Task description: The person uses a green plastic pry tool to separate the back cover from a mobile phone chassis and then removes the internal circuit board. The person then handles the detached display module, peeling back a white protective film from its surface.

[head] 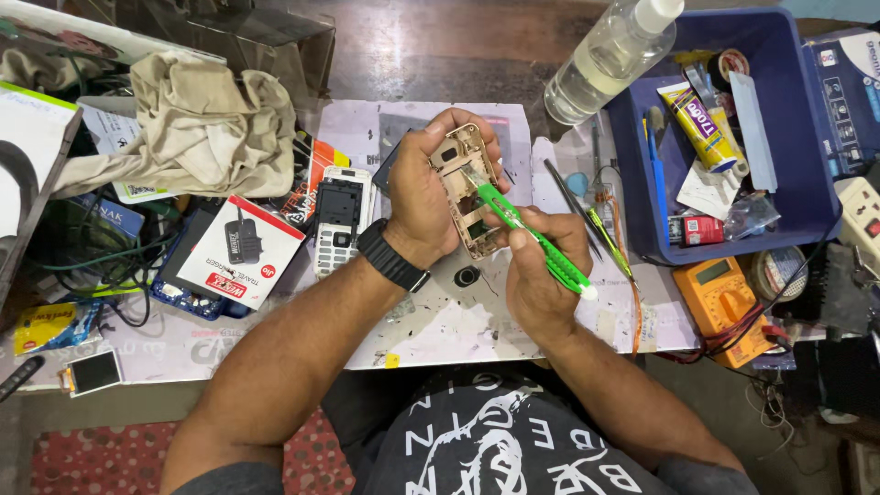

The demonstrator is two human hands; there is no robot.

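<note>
Green brush (536, 246) in closed right hand (541, 275), against gold phone frame (469, 188)

A gold phone frame (469, 188), green brush (536, 243), blue bin (807, 128), orange meter (724, 307) and beige cloth (206, 124) are seen.

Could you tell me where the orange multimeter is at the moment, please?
In the head view, the orange multimeter lies at the right of the work table, just below the blue plastic bin and to the right of the right hand.
</note>
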